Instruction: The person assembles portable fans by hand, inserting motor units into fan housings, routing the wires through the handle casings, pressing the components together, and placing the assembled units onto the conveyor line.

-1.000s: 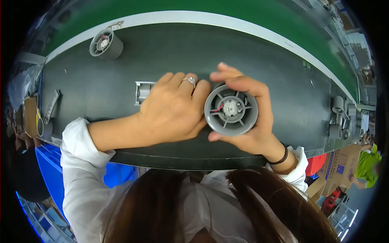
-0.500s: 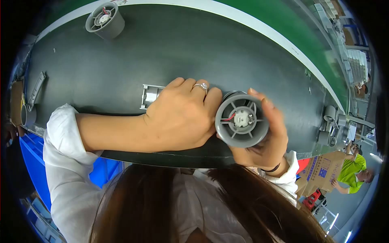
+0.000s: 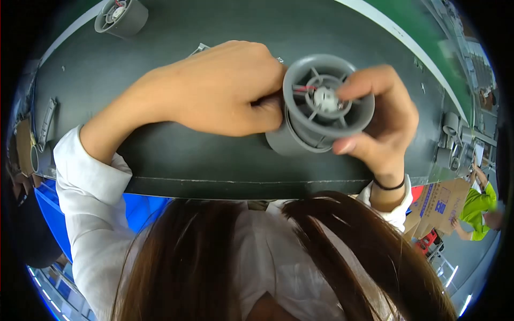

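A grey round fan-like housing (image 3: 315, 126) with spokes faces up at the centre, with a white hub (image 3: 324, 100) and a red wire inside. Beneath it shows a grey tube (image 3: 282, 138), stacked with or joined to the housing. My right hand (image 3: 388, 115) grips the housing from the right, thumb at the lower rim and a finger reaching over the hub. My left hand (image 3: 225, 88), fingers curled, is closed against the left side of the tube; its fingertips are hidden. Behind it, a silver frame piece (image 3: 201, 48) is mostly covered.
A second grey housing (image 3: 122, 18) stands at the far left of the dark table (image 3: 176, 160). Grey parts (image 3: 448, 142) lie at the right edge, and a long piece (image 3: 47, 124) at the left. A person in green (image 3: 474, 211) is beside a cardboard box (image 3: 441, 206).
Both hands and the housing have shifted up in the view, away from my body. The housing tilts, exposing the tube beneath, and a right finger now reaches over the hub.
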A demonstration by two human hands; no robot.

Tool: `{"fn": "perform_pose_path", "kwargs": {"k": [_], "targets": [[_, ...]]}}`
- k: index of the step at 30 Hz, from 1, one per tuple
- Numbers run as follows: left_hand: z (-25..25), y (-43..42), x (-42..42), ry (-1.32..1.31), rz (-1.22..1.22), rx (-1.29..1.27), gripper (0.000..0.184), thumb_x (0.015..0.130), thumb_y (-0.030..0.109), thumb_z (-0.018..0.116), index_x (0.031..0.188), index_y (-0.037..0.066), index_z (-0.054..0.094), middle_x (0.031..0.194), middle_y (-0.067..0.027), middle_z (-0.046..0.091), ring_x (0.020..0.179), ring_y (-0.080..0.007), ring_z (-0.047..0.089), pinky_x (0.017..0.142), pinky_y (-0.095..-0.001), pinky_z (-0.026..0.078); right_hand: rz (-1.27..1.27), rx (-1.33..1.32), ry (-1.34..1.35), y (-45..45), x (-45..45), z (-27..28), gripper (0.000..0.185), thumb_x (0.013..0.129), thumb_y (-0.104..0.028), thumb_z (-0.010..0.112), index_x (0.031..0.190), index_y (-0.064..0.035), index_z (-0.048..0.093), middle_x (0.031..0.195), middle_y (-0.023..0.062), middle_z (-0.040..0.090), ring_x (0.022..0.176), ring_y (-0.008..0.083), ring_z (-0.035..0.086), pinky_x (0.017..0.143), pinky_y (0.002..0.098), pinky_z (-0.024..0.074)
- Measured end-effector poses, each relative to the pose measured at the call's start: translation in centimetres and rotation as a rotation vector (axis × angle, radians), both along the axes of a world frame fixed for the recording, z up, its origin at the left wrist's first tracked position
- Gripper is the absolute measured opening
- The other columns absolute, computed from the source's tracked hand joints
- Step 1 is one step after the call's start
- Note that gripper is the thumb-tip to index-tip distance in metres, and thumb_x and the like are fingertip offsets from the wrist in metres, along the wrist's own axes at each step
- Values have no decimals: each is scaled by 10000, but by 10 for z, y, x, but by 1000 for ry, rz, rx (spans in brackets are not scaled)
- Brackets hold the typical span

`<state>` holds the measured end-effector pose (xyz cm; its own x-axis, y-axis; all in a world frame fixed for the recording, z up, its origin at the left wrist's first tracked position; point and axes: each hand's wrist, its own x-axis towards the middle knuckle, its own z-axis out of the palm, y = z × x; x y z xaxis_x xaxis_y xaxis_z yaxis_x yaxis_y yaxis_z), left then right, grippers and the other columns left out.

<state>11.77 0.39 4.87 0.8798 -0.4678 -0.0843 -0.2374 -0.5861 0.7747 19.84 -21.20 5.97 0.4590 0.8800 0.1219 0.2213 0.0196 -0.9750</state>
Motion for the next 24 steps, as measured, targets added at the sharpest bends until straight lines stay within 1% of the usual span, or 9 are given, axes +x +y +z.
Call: {"fn": "perform_pose_path", "kwargs": {"k": [1,5,8,10,13,16,18,21,24], "targets": [[0,-1,-2,56,7,-53,182,703,118,525,670,-56,567,554,-222,492,503,-374,480,519,-447,385,-36,-6,110,2,-1,-3,644,603,-325,891,1017,42,562,1004,104,581,887,176,580,793,277,446],[-1,1,-1,35,51,-74,212,707,118,502,702,-80,575,576,-238,516,522,-385,501,529,-455,398,-156,40,330,6,-5,-11,685,627,-337,883,1077,49,541,1025,89,586,929,152,586,820,260,462],[-3,-1,-4,-22,92,-42,213,701,116,497,717,-79,583,592,-237,542,544,-390,528,545,-468,421,-152,196,266,6,-7,-22,608,646,-201,859,1095,57,540,1028,115,610,949,168,611,840,275,492],[-4,-4,-8,-60,130,-12,206,693,110,495,723,-71,590,595,-235,549,551,-397,540,547,-477,437,-61,366,144,7,-4,-30,488,689,2,807,1096,51,543,1029,163,654,963,197,649,863,312,525],[-5,-8,-12,-112,175,54,209,680,109,497,765,-53,596,598,-230,558,558,-411,551,548,-489,457,-53,385,189,7,-4,-31,489,674,2,818,1081,54,552,1030,155,651,965,193,648,868,312,521],[-9,-15,-19,-214,227,78,226,671,119,506,809,-44,581,585,-225,558,551,-416,555,533,-491,466,24,299,90,0,3,-29,575,609,-159,879,1049,28,560,1061,177,621,978,215,625,868,319,498],[-13,-21,-24,-298,236,93,237,666,128,518,825,-41,564,575,-216,555,544,-410,557,523,-481,468,94,269,3,-1,8,-26,607,571,-234,910,1007,5,562,1088,236,597,988,260,619,863,344,497],[-15,-25,-29,-494,199,124,240,655,148,557,807,-37,540,563,-175,540,533,-373,562,515,-442,465,184,321,-80,1,12,-24,558,565,-217,912,944,-20,553,1095,356,571,988,345,633,832,402,523],[-20,-25,-31,-543,146,155,202,687,165,610,804,8,558,637,-128,529,535,-345,508,486,-423,404,249,333,-139,1,15,-20,520,589,-209,900,924,-39,541,1055,408,556,949,393,644,769,429,546]]}}
